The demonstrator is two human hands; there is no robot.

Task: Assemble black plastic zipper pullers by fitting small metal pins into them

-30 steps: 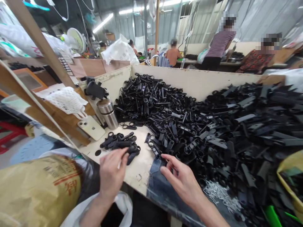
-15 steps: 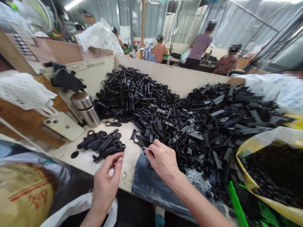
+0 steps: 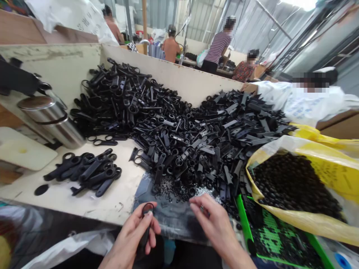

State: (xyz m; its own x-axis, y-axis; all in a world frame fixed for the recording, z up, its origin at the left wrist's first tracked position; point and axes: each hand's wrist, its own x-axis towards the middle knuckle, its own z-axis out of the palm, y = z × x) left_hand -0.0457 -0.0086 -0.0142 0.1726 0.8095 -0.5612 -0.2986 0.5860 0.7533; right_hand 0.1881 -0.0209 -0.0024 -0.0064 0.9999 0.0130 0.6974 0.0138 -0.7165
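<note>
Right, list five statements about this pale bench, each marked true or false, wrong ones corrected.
The left hand holds a ringed black plastic part. True.
The right hand holds a silver metal flask. False: the flask stands at the left, apart from the right hand.
An open yellow plastic bag holds small black pieces. True.
A shallow green plastic tray lies beside the flask. False: the tray is at the right, by the bag.
A flat, round black disc lies on the pale bench. True.
</note>
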